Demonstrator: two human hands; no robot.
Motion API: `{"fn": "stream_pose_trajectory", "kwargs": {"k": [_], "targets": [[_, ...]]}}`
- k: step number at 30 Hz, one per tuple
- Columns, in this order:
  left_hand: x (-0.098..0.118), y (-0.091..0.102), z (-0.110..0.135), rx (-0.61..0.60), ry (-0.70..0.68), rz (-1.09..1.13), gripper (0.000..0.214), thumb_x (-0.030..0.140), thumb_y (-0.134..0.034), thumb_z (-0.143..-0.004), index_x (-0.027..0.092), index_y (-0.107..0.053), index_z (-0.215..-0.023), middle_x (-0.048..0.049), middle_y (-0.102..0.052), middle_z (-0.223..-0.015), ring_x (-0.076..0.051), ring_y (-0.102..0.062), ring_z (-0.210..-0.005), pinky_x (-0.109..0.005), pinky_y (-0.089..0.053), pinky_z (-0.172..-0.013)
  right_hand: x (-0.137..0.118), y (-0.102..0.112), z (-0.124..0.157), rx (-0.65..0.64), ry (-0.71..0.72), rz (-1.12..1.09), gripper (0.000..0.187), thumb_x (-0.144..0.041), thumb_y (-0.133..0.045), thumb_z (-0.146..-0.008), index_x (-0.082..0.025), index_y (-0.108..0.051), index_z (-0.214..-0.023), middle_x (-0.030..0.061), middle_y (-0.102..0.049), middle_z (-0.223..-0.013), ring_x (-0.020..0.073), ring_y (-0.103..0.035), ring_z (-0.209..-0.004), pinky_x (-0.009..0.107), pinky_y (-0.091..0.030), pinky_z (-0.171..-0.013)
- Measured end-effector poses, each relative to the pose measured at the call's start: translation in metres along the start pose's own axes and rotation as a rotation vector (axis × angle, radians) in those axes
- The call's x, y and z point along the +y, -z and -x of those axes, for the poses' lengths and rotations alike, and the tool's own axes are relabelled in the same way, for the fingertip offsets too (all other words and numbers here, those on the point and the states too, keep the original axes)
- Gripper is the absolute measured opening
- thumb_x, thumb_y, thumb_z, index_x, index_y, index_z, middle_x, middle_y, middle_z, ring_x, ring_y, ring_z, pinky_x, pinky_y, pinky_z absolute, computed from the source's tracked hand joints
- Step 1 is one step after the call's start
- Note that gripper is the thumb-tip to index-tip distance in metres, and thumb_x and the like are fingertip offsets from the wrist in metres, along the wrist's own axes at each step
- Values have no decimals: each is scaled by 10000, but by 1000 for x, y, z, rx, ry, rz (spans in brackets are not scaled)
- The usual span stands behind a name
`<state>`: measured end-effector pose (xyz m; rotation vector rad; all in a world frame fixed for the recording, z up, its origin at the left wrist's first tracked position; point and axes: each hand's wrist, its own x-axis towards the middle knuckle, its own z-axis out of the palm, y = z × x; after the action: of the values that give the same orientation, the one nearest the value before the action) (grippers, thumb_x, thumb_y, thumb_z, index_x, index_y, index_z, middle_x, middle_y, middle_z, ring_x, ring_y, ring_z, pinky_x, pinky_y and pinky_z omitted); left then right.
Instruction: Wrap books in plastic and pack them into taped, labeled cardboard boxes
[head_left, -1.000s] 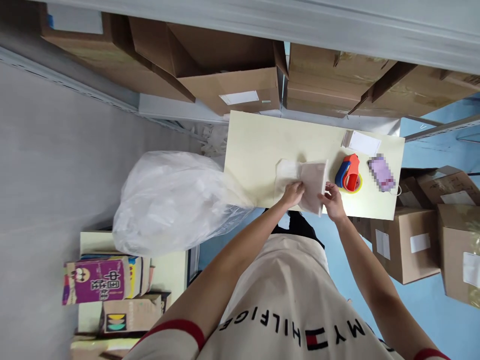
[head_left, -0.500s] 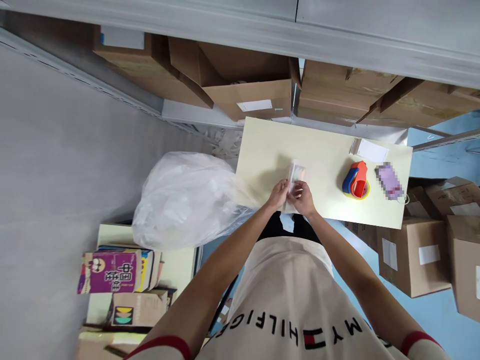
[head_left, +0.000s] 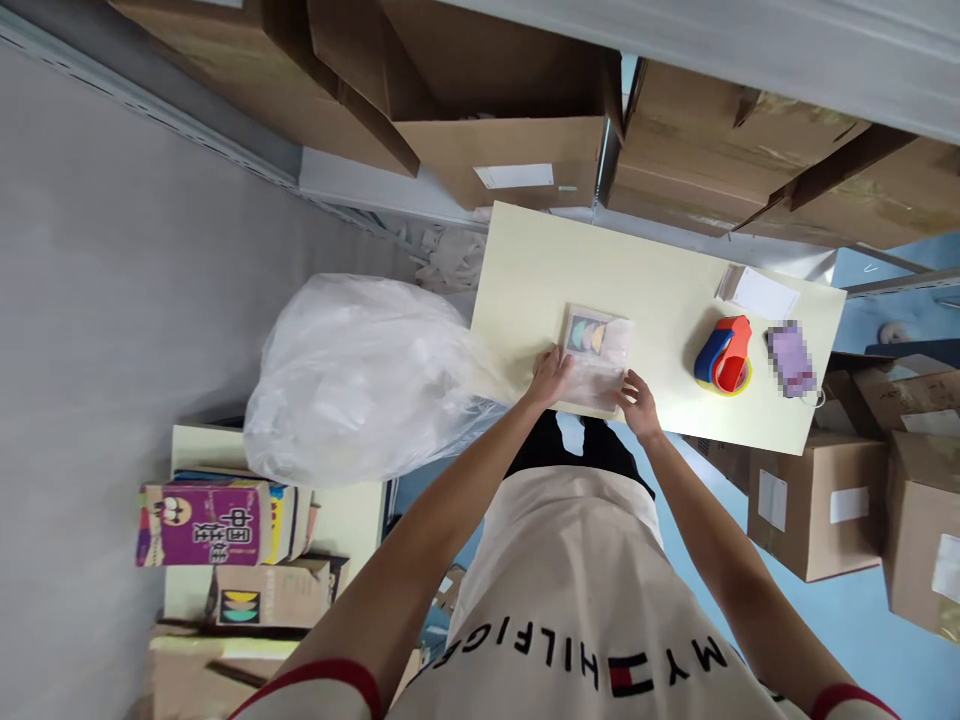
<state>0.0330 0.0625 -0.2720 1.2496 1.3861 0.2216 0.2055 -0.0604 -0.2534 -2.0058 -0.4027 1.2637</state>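
A flat beige packet in a clear wrapper lies near the front edge of a pale yellow table. A printed patch of coloured shapes shows at its far left corner. My left hand presses on the packet's near left corner. My right hand holds the near right corner at the table's edge. Both hands stay on the packet, fingers bent over its border.
A red and blue tape dispenser stands right of the packet, with a purple item and a white label beyond. A large clear plastic bag bulges left of the table. Cardboard boxes sit on the floor right; more boxes on shelves behind.
A second ago the wrapper was spread wide between my hands. Then my hands came together, folding it narrow. Now the packet lies flat with my hands apart at its near corners.
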Motion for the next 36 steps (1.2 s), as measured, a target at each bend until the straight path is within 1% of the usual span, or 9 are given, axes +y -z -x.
{"fn": "stream_pose_trajectory", "kwargs": {"k": [3,5,9,13,18,23,29,32,36], "targets": [[-5,2,9,-18,26,-18,484,486,-493,-925,178,-577,-1288,-152,-583,-1330,-282,-554,-1245,-399,-378,-1101,-2,0,1,-20,-12,-1,712,-519,-708,-687,-248,-570,-1332,126,-550,-1312,267,-611,-1087,456,-551,-864],[-4,5,11,-13,8,-21,467,462,-484,-937,172,-578,-1290,-145,-588,-1327,-264,-586,-1189,-387,-406,-1076,-7,-5,0,-23,-4,9,658,-479,-702,-693,-261,-599,-1306,116,-548,-1318,272,-612,-1086,468,-549,-871],[2,25,0,52,-4,13,479,459,-474,-955,172,-561,-1328,-149,-586,-1359,-265,-585,-1206,-388,-431,-1057,-25,-28,-11,-13,3,13,643,-439,-702,-691,-283,-605,-1308,104,-542,-1328,281,-598,-1114,478,-549,-887],[7,61,-30,89,-40,70,465,447,-469,-970,179,-561,-1338,-139,-609,-1362,-262,-583,-1242,-389,-435,-1069,-51,-64,-37,-38,56,21,664,-447,-702,-702,-291,-583,-1336,109,-519,-1335,280,-588,-1114,474,-561,-866],[9,105,-76,159,-133,84,460,482,-494,-963,178,-614,-1287,-124,-623,-1366,-255,-588,-1255,-359,-450,-1073,-80,-106,-81,-89,192,35,653,-473,-680,-740,-305,-565,-1361,101,-492,-1333,280,-589,-1100,461,-573,-839],[10,133,-112,206,-207,104,498,540,-500,-952,172,-636,-1258,-115,-656,-1319,-235,-605,-1232,-344,-450,-1072,-99,-134,-114,-97,250,55,671,-435,-687,-723,-300,-567,-1369,86,-491,-1306,271,-589,-1076,454,-568,-839],[9,144,-129,268,-254,102,509,576,-501,-944,170,-677,-1197,-94,-724,-1128,-235,-628,-1187,-333,-475,-1034,-108,-147,-126,-70,269,54,669,-408,-693,-711,-287,-583,-1359,87,-510,-1274,249,-595,-1049,439,-561,-865],[10,145,-128,241,-251,101,497,544,-493,-957,157,-668,-1216,-109,-709,-1193,-228,-638,-1171,-339,-483,-1026,-109,-146,-127,-60,284,85,650,-387,-685,-708,-267,-598,-1341,86,-512,-1262,240,-610,-1020,440,-555,-881],[9,144,-128,231,-251,93,443,490,-497,-969,167,-670,-1217,-118,-666,-1305,-227,-614,-1224,-361,-466,-1058,-106,-145,-131,-72,289,121,642,-361,-674,-724,-263,-585,-1352,85,-503,-1262,245,-609,-1036,422,-561,-857]]}}
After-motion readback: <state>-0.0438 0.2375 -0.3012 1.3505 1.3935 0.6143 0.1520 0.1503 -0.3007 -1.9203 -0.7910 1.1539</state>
